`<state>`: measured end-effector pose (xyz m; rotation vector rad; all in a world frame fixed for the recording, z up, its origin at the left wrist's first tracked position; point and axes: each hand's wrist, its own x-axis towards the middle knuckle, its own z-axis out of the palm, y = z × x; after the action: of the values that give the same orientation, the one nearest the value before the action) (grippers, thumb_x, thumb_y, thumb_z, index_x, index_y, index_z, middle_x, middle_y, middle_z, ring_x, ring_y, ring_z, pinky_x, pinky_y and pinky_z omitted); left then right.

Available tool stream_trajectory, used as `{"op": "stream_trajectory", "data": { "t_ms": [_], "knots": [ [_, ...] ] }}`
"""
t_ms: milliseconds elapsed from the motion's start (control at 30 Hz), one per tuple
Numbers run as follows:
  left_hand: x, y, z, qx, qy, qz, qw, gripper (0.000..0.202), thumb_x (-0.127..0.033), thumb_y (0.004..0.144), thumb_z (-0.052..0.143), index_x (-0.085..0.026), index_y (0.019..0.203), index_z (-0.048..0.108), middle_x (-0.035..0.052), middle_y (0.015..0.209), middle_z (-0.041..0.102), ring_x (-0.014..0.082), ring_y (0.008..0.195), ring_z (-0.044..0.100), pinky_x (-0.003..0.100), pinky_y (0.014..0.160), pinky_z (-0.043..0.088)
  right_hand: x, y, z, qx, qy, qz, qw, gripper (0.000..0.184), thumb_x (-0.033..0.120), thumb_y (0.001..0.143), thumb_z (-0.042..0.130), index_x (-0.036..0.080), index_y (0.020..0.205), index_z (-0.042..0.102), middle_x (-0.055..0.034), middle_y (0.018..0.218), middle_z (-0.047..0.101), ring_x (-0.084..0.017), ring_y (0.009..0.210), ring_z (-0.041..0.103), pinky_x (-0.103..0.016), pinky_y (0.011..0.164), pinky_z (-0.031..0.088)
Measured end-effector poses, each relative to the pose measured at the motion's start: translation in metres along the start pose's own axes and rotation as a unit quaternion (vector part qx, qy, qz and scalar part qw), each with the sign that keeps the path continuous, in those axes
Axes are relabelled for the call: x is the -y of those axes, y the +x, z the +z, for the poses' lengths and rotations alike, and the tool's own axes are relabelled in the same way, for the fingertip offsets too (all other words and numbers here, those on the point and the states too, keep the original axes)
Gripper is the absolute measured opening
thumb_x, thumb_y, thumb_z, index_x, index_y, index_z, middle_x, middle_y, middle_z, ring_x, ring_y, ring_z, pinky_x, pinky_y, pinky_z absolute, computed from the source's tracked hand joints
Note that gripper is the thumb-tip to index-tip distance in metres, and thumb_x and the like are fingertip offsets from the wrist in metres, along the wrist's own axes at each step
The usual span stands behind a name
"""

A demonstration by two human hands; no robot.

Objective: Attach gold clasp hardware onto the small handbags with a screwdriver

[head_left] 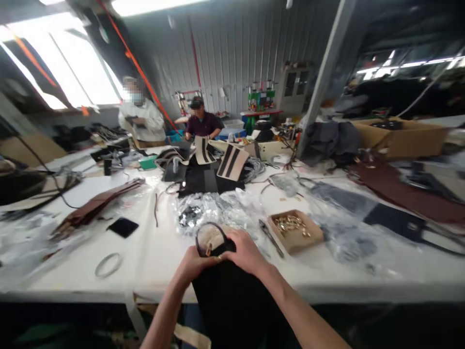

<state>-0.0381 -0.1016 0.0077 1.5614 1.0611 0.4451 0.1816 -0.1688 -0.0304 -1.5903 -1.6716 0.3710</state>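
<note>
A black bag (232, 300) hangs over the near edge of the white table (160, 252), with its curved black handle (203, 232) looping up over beige lining. My left hand (194, 266) is closed on the bag's top edge beside a small gold fitting. My right hand (247, 252) is wrapped over the same top edge, just right of the handle. Both hands touch each other at the bag's rim.
A small cardboard box of gold metal fittings (296, 230) and pliers (271, 237) lie to the right. Clear plastic wrap (214, 208), brown straps (98, 206), a ring (108, 264) and striped bags (232, 162) cover the table. Two people (203, 123) work at the far end.
</note>
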Motion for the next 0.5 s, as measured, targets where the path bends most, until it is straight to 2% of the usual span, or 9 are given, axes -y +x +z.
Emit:
{"op": "stream_trajectory", "data": {
  "t_ms": [67,233,367,500],
  "knots": [
    [0.001,0.000,0.000,0.017,-0.025,0.008,1.000,0.061,-0.064,0.057,0.101,-0.014,0.085,0.081,0.0065,0.079,0.074,0.0268,0.080,0.067,0.034,0.070,0.052,-0.004,-0.003,0.004,-0.008,0.007,0.024,1.000,0.040,0.021,0.080,0.089,0.022,0.119,0.081,-0.0114,0.129,0.079,-0.035,0.126,0.070,-0.052,0.115,0.052],
    [0.008,0.007,-0.001,0.002,-0.047,0.023,0.999,0.067,-0.061,0.050,0.105,-0.015,0.094,0.085,0.0069,0.083,0.076,0.0304,0.085,0.070,0.036,0.075,0.056,-0.021,-0.002,0.019,-0.025,0.009,0.049,0.998,0.049,0.021,0.077,0.082,0.022,0.125,0.083,-0.0144,0.142,0.077,-0.038,0.140,0.066,-0.055,0.126,0.047],
    [0.009,0.005,0.003,0.002,-0.060,0.026,0.998,0.070,-0.065,0.050,0.106,-0.017,0.097,0.087,0.0083,0.090,0.079,0.0339,0.091,0.073,0.038,0.080,0.060,-0.021,-0.004,0.020,-0.017,0.003,0.067,0.998,0.055,0.021,0.073,0.080,0.021,0.128,0.083,-0.0145,0.145,0.076,-0.038,0.142,0.066,-0.055,0.128,0.046],
    [0.004,0.000,0.008,0.019,-0.086,0.049,0.995,0.077,-0.071,0.048,0.105,-0.020,0.103,0.088,0.0101,0.103,0.082,0.0411,0.107,0.075,0.042,0.091,0.062,-0.022,-0.002,0.020,-0.028,0.003,0.077,0.997,0.056,0.021,0.069,0.078,0.024,0.124,0.085,-0.0138,0.143,0.078,-0.039,0.141,0.068,-0.056,0.127,0.049]
  ]
}}
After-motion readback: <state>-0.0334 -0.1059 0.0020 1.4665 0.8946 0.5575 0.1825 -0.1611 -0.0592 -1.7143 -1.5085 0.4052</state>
